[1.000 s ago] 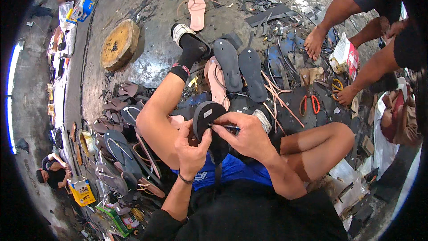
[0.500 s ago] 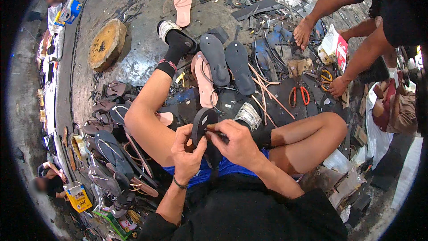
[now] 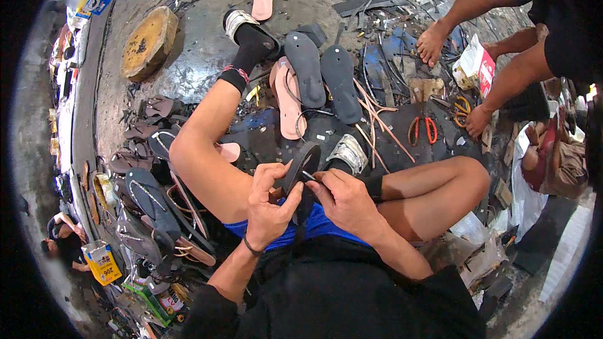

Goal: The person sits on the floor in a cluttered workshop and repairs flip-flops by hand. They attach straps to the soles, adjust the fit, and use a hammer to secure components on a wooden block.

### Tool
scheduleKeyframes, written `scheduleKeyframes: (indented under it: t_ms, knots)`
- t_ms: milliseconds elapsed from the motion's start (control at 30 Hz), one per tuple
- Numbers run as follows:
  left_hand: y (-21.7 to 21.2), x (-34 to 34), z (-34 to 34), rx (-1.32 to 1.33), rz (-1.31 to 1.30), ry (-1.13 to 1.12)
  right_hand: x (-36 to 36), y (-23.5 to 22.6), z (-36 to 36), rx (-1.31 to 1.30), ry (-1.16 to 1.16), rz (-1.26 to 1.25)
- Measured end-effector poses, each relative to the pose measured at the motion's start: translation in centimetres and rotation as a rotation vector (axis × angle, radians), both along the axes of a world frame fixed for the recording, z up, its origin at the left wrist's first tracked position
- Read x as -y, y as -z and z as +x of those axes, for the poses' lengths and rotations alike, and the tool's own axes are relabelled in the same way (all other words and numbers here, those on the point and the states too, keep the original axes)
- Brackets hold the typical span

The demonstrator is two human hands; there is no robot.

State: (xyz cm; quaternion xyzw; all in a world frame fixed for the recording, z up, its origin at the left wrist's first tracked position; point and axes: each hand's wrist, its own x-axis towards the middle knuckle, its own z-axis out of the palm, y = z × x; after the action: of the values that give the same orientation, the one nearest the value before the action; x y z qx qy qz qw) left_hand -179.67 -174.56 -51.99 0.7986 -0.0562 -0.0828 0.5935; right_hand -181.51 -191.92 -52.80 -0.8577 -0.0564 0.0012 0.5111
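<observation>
Above my lap, my left hand [image 3: 269, 204] is closed on the edge of a dark sandal sole [image 3: 294, 177], fingers on one side and thumb along the other. The sole stands tilted, nearly on edge. My right hand [image 3: 348, 201] pinches a thin rod with a pale, shiny tip [image 3: 308, 176], pointed at the sole's face. Its exact kind is too small to tell. Beyond my hands lie two dark grey soles with holes, a left one [image 3: 306, 69] and a right one [image 3: 341, 81], beside a pink sole [image 3: 289, 103].
Several finished sandals [image 3: 154, 198] are heaped at my left. Orange-handled scissors [image 3: 422, 130], pink straps [image 3: 382, 122] and yellow-handled pliers [image 3: 462, 111] lie ahead to the right. Another person's hand [image 3: 478, 121] and foot [image 3: 431, 44] are close by. A round wooden block [image 3: 149, 44] stands far left.
The sole has turned more on edge, and its pale label no longer shows. My right hand has drawn back slightly rightward, bringing the thin rod into sight. The whole view has shifted a little.
</observation>
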Motion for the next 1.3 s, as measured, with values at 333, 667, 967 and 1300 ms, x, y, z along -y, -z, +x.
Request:
scheduleKeyframes:
  t_ms: [333,667,967,1300]
  knots:
    - [1.2,-0.1,-0.2,-0.070,-0.054,0.140,0.8,1.2,-0.4,0.054,-0.070,-0.103]
    - [-1.0,0.8,-4.9,0.218,-0.089,0.147,2.7,-3.5,-6.0,0.045,-0.056,-0.152]
    - [-3.8,0.4,0.1,-0.189,-0.152,-0.129,4.0,-6.0,-0.9,-0.535,-0.093,0.533]
    - [-1.2,-2.9,3.8,0.046,-0.055,0.204,2.6,-0.5,1.5,-0.114,0.065,0.278]
